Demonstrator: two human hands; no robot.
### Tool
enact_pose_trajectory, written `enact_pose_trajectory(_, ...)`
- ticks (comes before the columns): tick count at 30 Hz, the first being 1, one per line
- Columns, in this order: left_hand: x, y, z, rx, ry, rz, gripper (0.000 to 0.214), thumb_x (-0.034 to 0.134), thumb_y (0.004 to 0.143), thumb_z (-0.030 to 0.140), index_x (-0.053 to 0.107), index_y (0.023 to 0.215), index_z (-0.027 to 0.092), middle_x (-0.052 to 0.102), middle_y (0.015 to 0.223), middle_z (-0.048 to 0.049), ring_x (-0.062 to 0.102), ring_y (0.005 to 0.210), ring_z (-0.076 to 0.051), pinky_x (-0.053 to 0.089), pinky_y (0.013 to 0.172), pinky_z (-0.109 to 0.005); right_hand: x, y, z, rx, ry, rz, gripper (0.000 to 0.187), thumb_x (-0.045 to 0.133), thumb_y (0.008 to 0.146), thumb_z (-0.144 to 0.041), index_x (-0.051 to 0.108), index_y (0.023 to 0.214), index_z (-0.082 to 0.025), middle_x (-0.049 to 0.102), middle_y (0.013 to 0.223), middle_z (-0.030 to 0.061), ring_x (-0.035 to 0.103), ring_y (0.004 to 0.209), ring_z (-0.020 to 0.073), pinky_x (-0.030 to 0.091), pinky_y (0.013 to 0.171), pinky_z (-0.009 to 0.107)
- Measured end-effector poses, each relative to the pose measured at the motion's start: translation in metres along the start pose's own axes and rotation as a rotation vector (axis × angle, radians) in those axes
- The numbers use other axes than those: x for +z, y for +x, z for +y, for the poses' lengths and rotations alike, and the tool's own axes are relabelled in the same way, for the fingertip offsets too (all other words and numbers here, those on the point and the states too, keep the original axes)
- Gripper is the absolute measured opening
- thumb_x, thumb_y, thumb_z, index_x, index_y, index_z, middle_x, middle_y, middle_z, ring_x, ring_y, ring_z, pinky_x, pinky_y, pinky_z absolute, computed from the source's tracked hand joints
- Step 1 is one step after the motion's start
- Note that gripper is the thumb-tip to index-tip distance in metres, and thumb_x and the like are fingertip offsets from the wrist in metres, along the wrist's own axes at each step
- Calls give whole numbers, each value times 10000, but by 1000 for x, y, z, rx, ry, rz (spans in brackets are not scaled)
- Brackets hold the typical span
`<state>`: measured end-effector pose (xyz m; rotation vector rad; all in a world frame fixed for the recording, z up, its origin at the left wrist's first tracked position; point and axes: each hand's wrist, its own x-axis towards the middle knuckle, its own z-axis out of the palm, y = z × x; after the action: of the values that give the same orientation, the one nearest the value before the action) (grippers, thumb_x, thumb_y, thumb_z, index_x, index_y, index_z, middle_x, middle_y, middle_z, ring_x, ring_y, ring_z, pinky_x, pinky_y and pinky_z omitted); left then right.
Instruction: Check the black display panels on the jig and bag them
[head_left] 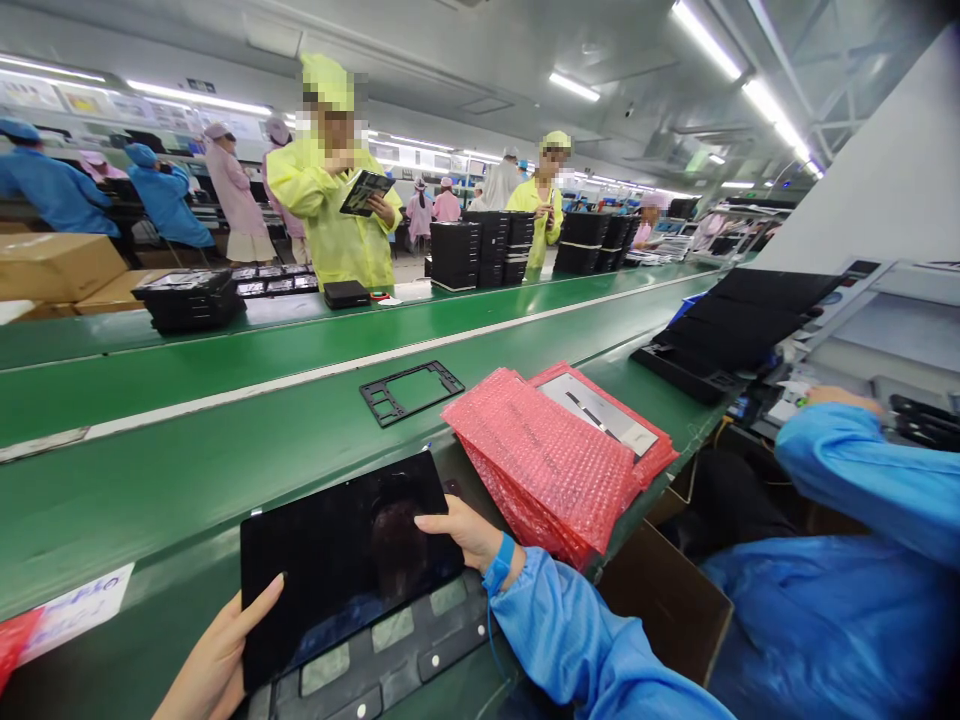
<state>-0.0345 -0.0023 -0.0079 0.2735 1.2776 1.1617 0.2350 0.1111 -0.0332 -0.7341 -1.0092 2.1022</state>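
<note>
Between my two hands is a black tablet screen [349,560], its glossy face turned up and tilted toward me. My left hand [225,645] grips its lower left edge, thumb lying on the glass. At the right edge my right hand [469,530] holds it the same way, with a blue wrist strap above the blue sleeve. Under the screen lies a black fixture [405,655] with cut-out windows and small white dots. The fingers beneath the screen are hidden.
Pink bubble-wrap pouches [547,450] are piled to the right, one with a silver panel on it. A thin black frame [412,392] lies on the green conveyor table [202,430]. A co-worker's blue sleeve [862,470] is close at right. Black tray stacks [480,250] stand across the table.
</note>
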Motion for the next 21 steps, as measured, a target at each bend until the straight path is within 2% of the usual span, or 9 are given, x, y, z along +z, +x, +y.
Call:
enact_pose_trajectory(6,0,2,-1,-19,-28,-16,693,746,739,277,475,1377,266,649,1251,-49,608,1124,-294,534,951,-383,2,1,-1,-5,34,7,502,862,561,-279,674,1013,-170,707,857,7,659,758,164,455,819,331)
enact_pose_trajectory(11,2,-1,0,-12,-32,-8,686,737,749,254,470,1381,252,640,1262,-62,618,1108,-292,556,913,-365,6,-1,-1,1,31,10,460,857,563,-305,696,957,-133,709,804,21,662,725,167,458,811,332)
enact_pose_trajectory(17,10,-10,5,0,-24,-10,785,767,684,154,454,1397,250,690,1172,-71,656,1029,-317,585,853,-401,15,-6,-6,-30,17,8,489,869,543,-361,701,941,-131,720,809,31,680,806,213,457,878,388)
enact_pose_trajectory(19,7,-7,4,-23,-38,-13,834,795,652,198,444,1405,272,709,1129,-58,665,1010,-320,594,828,-387,18,-7,-6,-41,19,9,479,867,544,-373,702,923,-132,724,818,36,680,848,230,461,885,399)
enact_pose_trajectory(21,2,-1,6,-75,-94,-17,828,793,647,380,454,1400,308,734,1059,-34,677,984,-327,608,779,-381,20,-9,-6,-58,23,17,459,856,559,-384,700,911,-135,728,835,42,679,880,241,466,889,405)
